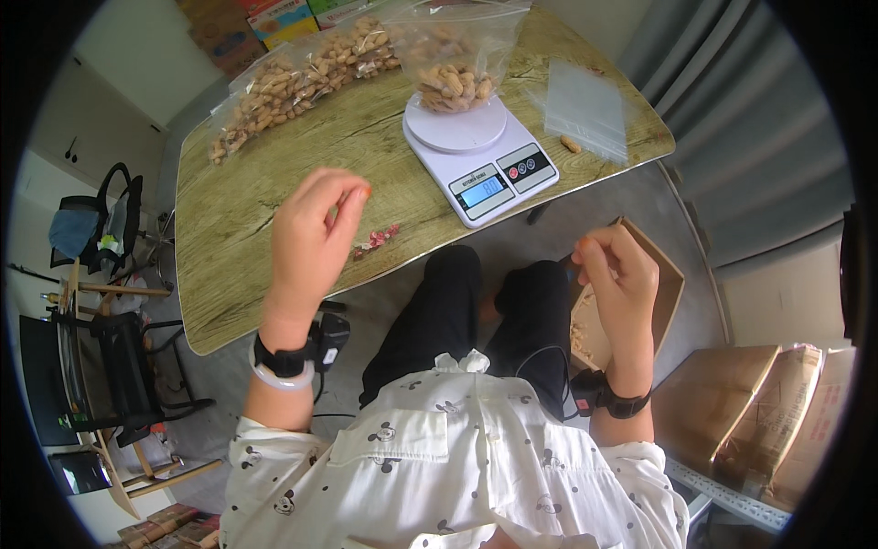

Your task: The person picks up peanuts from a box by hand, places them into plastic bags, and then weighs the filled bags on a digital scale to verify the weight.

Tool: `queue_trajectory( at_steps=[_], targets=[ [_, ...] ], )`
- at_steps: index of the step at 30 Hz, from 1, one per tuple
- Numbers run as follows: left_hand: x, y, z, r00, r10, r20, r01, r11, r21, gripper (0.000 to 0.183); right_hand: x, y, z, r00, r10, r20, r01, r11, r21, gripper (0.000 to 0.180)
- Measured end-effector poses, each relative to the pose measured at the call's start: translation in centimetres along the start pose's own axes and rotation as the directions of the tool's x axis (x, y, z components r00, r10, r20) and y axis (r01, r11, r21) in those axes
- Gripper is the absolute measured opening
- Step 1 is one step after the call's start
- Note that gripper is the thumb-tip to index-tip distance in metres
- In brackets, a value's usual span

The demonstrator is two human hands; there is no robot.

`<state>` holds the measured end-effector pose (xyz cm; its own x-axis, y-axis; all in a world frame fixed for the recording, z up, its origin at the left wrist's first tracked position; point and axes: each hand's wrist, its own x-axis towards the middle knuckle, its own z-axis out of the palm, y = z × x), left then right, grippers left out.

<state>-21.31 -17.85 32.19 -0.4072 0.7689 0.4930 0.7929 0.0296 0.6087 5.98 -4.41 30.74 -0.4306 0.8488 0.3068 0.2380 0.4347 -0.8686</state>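
Observation:
My left hand (315, 233) hovers over the table's left part, fingers curled and fingertips together; whether anything small is between them is hidden. My right hand (614, 267) is curled the same way beyond the table's front edge, above an open cardboard box (662, 274) with peanuts (582, 333) in it. On the table (247, 274) a white kitchen scale (446, 175) with a lit display carries a clear zip bag of unshelled peanuts (456, 86). Flat empty zip bags (584, 110) lie to its right, beside a single peanut (570, 144).
Filled bags of peanuts (274, 89) line the table's back left edge. Colourful boxes (281, 20) stand behind them. Grey curtains (748, 103) hang at the right, above large cardboard cartons (720, 405). Black chairs (123, 370) stand at the left.

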Motion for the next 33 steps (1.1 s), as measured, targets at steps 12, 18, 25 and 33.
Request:
queue_trajectory(
  at_steps=[12, 18, 25, 33],
  targets=[
    [12.6, -4.9, 6.1, 0.976, -0.201, 0.086, 0.218, 0.937, -0.274, 0.047, 18.9, 0.6, 6.1, 0.988, -0.02, 0.151, -0.006, 0.985, 0.17, 0.035],
    [14.6, -5.5, 7.5, 0.974, -0.212, 0.081, 0.227, 0.915, -0.334, 0.027, 21.1, 2.1, 9.0, 0.956, 0.11, 0.272, -0.146, 0.982, 0.118, 0.028],
    [14.5, -4.1, 6.9, 0.988, -0.054, -0.142, 0.016, 0.967, -0.254, 0.018, 20.8, 1.4, 9.6, 0.985, -0.172, -0.026, 0.174, 0.967, 0.188, 0.015],
    [14.9, -4.6, 6.1, 0.975, -0.065, -0.211, 0.006, 0.964, -0.268, 0.019, 21.7, 2.0, 9.2, 0.983, -0.175, -0.059, 0.183, 0.966, 0.18, 0.018]
  ],
)
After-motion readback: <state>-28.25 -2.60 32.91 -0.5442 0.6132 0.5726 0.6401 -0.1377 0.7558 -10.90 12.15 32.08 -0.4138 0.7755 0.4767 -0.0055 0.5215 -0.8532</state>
